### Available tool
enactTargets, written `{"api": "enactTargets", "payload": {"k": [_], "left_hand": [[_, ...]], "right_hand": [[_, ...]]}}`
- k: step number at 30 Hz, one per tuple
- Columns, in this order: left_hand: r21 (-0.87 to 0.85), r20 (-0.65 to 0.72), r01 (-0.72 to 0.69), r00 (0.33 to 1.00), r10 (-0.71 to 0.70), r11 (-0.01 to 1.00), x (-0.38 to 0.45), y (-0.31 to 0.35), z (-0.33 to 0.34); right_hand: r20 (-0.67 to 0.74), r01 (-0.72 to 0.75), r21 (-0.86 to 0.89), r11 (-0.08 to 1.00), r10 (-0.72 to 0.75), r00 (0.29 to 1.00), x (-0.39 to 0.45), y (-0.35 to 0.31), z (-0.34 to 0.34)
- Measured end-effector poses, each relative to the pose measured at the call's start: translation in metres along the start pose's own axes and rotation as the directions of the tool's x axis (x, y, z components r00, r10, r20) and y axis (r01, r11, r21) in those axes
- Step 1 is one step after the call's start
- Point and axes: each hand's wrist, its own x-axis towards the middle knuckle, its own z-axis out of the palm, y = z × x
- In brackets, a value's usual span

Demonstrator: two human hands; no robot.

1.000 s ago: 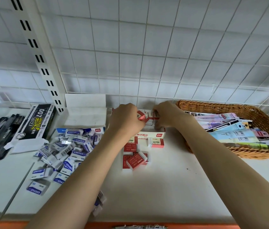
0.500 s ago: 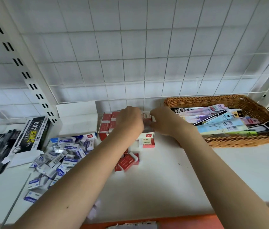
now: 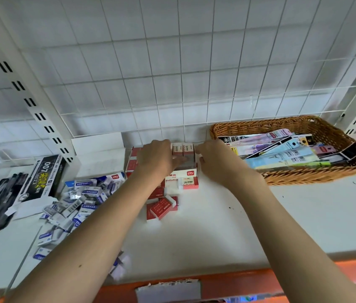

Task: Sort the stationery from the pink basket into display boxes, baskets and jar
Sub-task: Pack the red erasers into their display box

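Shelf [image 3: 227, 226] of white board carries everything, and it keeps that name. Off to the right of the right-hand fingers sits the wicker basket [image 3: 299, 178], holding long flat card packs in pale blue, lilac and green, laid slantwise over one another. Well left of the left-hand fingers lies a black box [image 3: 41, 180] with pens spilling beside it. Nearer, below and left of those fingers, is a loose heap of blue erasers [image 3: 80, 200] in white sleeves, some tumbling toward the shelf's front edge.

Right at the fingers stands the red display box [image 3: 185, 172], open at the top. Red erasers [image 3: 182, 148] are stacked upright in its far end, while its near part looks only partly filled. More red ones [image 3: 161, 207] lie scattered on the shelf just below the box, under the left wrist.

The left hand [image 3: 157, 159] reaches into the box with its fingers curled down out of sight, so I cannot tell whether they pinch an eraser or only press the stack. The right hand [image 3: 214, 159] rests against the box's right side, its fingers [image 3: 201, 150] bent toward the upright stack; whether they hold anything is also unclear.

These erasers look light, stiff and blocky, with smooth sleeves that may slide. Pinching one across its short sides seems the safest hold.
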Motion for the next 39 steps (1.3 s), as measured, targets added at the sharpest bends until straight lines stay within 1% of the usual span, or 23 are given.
{"api": "enactTargets", "payload": {"k": [3,7,9,12,14,16,18,20,22,24,26,28,29,31,33,35,36,39], "left_hand": [[-0.009,-0.012,0.003,1.0,-0.003,1.0,-0.001,-0.004,0.006],[-0.007,0.01,-0.022,1.0,0.022,1.0,-0.002,-0.008,0.01],[-0.034,0.049,-0.019,0.999,0.021,0.999,-0.003,-0.012,0.006],[-0.142,0.127,-0.038,0.99,0.056,0.989,-0.001,-0.026,-0.004],[-0.214,0.12,-0.097,0.985,0.125,0.972,0.0,-0.035,-0.011],[-0.266,0.048,-0.208,0.972,0.228,0.941,0.001,-0.04,-0.016],[-0.272,0.035,-0.325,0.937,0.347,0.906,0.004,-0.038,-0.016],[-0.239,0.112,-0.405,0.891,0.439,0.882,0.007,-0.033,-0.011],[-0.185,0.202,-0.441,0.858,0.473,0.878,0.011,-0.03,-0.004],[-0.155,0.264,-0.416,0.857,0.443,0.896,0.015,-0.03,0.0],[-0.178,0.29,-0.37,0.866,0.408,0.912,0.017,-0.029,-0.002],[-0.2,0.306,-0.368,0.857,0.415,0.908,0.018,-0.026,-0.004],[-0.196,0.33,-0.384,0.841,0.43,0.902,0.019,-0.024,-0.006],[-0.144,0.404,-0.442,0.79,0.46,0.885,0.019,-0.019,-0.01],[-0.033,0.469,-0.492,0.761,0.448,0.87,0.022,-0.016,-0.017],[0.077,0.508,-0.515,0.757,0.411,0.854,0.023,-0.014,-0.024],[0.102,0.518,-0.516,0.758,0.397,0.85,0.023,-0.013,-0.027],[0.119,0.525,-0.505,0.762,0.378,0.855,0.022,-0.016,-0.027]], "right_hand": [[0.013,-0.005,0.007,1.0,0.005,1.0,-0.012,-0.005,0.009],[-0.032,0.018,0.013,1.0,-0.018,0.999,-0.027,-0.013,0.01],[-0.022,0.028,0.026,0.999,-0.027,0.999,-0.033,-0.017,0.012],[0.022,0.025,0.069,0.997,-0.027,0.999,-0.038,-0.021,0.018],[0.013,0.006,0.086,0.996,-0.007,1.0,-0.04,-0.021,0.021],[-0.007,0.002,0.102,0.995,-0.002,1.0,-0.04,-0.019,0.023],[-0.032,0.014,0.119,0.993,-0.01,0.999,-0.039,-0.016,0.026],[-0.06,0.022,0.145,0.989,-0.013,0.998,-0.039,-0.013,0.03],[-0.082,0.029,0.168,0.985,-0.016,0.997,-0.041,-0.013,0.033],[-0.094,0.033,0.176,0.984,-0.016,0.995,-0.043,-0.012,0.034],[-0.106,0.037,0.186,0.982,-0.017,0.994,-0.045,-0.013,0.035],[-0.112,0.033,0.208,0.978,-0.01,0.994,-0.045,-0.013,0.036],[-0.115,0.032,0.217,0.976,-0.007,0.993,-0.045,-0.013,0.037],[-0.121,0.03,0.224,0.974,-0.002,0.993,-0.045,-0.012,0.038],[-0.13,0.03,0.231,0.972,0.001,0.991,-0.046,-0.012,0.038],[-0.135,0.03,0.237,0.971,0.003,0.991,-0.048,-0.011,0.038],[-0.139,0.031,0.237,0.971,0.002,0.99,-0.048,-0.011,0.039],[-0.156,0.041,0.241,0.97,-0.003,0.988,-0.048,-0.01,0.042]]}}
